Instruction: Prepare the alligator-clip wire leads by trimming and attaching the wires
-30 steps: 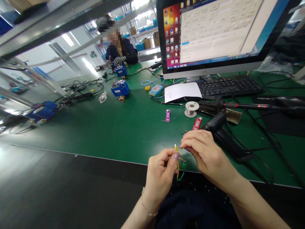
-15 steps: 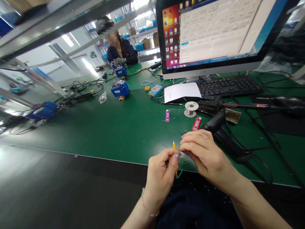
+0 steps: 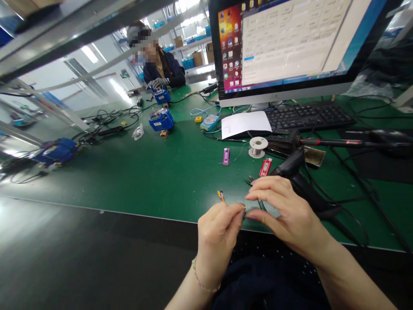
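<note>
My left hand (image 3: 218, 234) is closed in a pinch on a thin bundle of coloured wires (image 3: 221, 196), whose yellow and red tips stick out up and to the left of my fingers. My right hand (image 3: 284, 213) meets it from the right, thumb and forefinger pinched at the same wires. Both hands hover over the near edge of the green mat (image 3: 155, 172).
A monitor (image 3: 290, 43), keyboard (image 3: 309, 116) and white paper (image 3: 245, 124) stand at the back right. A solder spool (image 3: 258, 147), a purple lighter (image 3: 226, 156), a red lighter (image 3: 265, 167) and a black tool with cables (image 3: 300, 176) lie close by. Blue devices (image 3: 161, 119) and another person (image 3: 161, 64) are farther left.
The wire tips have swung from upright between my hands to pointing up-left of my left hand. The green loop below my fingers is no longer visible. Both hands stayed in place.
</note>
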Demonstrator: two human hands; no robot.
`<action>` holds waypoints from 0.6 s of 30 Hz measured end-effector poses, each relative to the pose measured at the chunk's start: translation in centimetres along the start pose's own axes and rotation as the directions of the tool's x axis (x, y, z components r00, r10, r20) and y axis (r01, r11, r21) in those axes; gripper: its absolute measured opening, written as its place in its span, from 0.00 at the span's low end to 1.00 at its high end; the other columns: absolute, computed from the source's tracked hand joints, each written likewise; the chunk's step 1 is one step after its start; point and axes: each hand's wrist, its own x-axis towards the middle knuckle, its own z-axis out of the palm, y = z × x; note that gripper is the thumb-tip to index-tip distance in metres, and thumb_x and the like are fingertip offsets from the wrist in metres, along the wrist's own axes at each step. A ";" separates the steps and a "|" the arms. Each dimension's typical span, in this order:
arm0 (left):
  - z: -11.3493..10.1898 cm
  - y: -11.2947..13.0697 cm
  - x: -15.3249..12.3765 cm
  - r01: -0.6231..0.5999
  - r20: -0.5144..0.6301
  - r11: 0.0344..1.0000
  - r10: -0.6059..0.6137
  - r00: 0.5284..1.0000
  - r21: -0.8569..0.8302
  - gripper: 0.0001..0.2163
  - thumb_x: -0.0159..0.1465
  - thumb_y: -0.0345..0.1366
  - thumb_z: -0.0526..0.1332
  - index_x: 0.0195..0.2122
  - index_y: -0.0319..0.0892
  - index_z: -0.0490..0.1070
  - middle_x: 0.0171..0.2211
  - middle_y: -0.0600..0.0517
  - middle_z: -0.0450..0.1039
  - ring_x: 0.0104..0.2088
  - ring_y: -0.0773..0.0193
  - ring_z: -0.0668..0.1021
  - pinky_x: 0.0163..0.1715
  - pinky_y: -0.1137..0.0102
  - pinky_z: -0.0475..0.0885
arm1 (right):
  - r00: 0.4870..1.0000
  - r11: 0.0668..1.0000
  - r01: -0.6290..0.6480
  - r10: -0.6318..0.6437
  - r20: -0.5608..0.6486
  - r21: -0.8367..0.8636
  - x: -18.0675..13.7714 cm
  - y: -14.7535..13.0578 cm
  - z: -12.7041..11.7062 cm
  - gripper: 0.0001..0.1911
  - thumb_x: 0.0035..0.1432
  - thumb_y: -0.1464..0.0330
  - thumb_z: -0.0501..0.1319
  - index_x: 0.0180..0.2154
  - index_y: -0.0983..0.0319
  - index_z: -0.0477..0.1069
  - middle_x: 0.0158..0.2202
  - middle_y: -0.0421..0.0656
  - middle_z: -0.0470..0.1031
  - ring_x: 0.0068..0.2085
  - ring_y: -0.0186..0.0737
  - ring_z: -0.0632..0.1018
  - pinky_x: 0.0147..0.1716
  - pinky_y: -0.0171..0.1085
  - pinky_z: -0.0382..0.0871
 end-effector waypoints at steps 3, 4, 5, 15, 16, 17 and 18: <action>0.0 0.0 0.0 -0.050 -0.012 0.998 0.050 0.999 0.029 0.05 0.64 0.29 0.57 0.35 0.40 0.72 0.22 0.55 0.67 0.23 0.72 0.69 0.23 0.77 0.63 | 1.000 1.000 0.021 -0.021 -0.018 0.009 0.2 -0.2 0.0 0.03 0.59 0.69 0.60 0.37 0.61 0.69 0.37 0.43 0.72 0.44 0.40 0.71 0.46 0.43 0.62; 0.0 0.0 0.0 -0.065 -0.014 0.997 0.066 0.998 0.034 0.05 0.64 0.28 0.57 0.35 0.39 0.72 0.22 0.56 0.66 0.22 0.72 0.68 0.23 0.77 0.63 | 0.999 0.999 0.032 -0.032 -0.023 0.018 0.2 -0.2 0.0 0.02 0.59 0.70 0.60 0.35 0.61 0.69 0.37 0.43 0.72 0.44 0.40 0.71 0.46 0.43 0.62; 0.1 0.0 0.0 -0.079 -0.016 0.996 0.079 0.997 0.037 0.05 0.63 0.28 0.57 0.35 0.39 0.72 0.22 0.56 0.66 0.22 0.72 0.68 0.23 0.77 0.63 | 0.999 0.999 0.042 -0.042 -0.024 0.030 0.3 -0.3 0.0 0.01 0.59 0.71 0.59 0.35 0.62 0.69 0.37 0.43 0.72 0.44 0.40 0.71 0.46 0.43 0.62; 0.3 -0.1 -0.2 -0.106 -0.042 0.994 0.108 0.993 0.040 0.05 0.63 0.26 0.58 0.36 0.37 0.72 0.22 0.55 0.66 0.23 0.72 0.68 0.24 0.76 0.63 | 0.999 0.999 0.017 -0.019 -0.049 -0.042 0.2 -0.3 0.3 0.07 0.62 0.76 0.52 0.33 0.63 0.65 0.36 0.45 0.71 0.44 0.39 0.71 0.46 0.42 0.60; 0.2 -0.1 -0.2 -0.105 -0.049 0.994 0.107 0.993 0.040 0.05 0.63 0.26 0.58 0.36 0.37 0.72 0.22 0.55 0.66 0.23 0.72 0.68 0.24 0.77 0.63 | 0.998 0.998 -0.006 0.001 -0.068 -0.062 0.2 -0.1 0.1 0.07 0.62 0.75 0.51 0.33 0.63 0.65 0.36 0.45 0.71 0.43 0.39 0.71 0.45 0.41 0.61; 0.2 -0.2 -0.1 -0.102 -0.054 0.994 0.104 0.993 0.040 0.04 0.63 0.26 0.58 0.36 0.37 0.72 0.22 0.55 0.66 0.23 0.72 0.68 0.24 0.77 0.63 | 0.996 0.997 -0.026 0.020 -0.086 -0.074 0.2 0.0 0.0 0.07 0.63 0.74 0.51 0.32 0.63 0.65 0.35 0.45 0.71 0.43 0.39 0.71 0.45 0.41 0.61; 0.2 -0.2 -0.1 -0.099 -0.057 0.994 0.101 0.993 0.042 0.04 0.63 0.26 0.58 0.36 0.37 0.72 0.22 0.55 0.66 0.23 0.72 0.68 0.24 0.77 0.63 | 0.995 0.996 -0.040 0.032 -0.098 -0.078 0.1 0.2 -0.2 0.07 0.63 0.73 0.52 0.32 0.63 0.65 0.35 0.44 0.71 0.43 0.39 0.71 0.44 0.40 0.61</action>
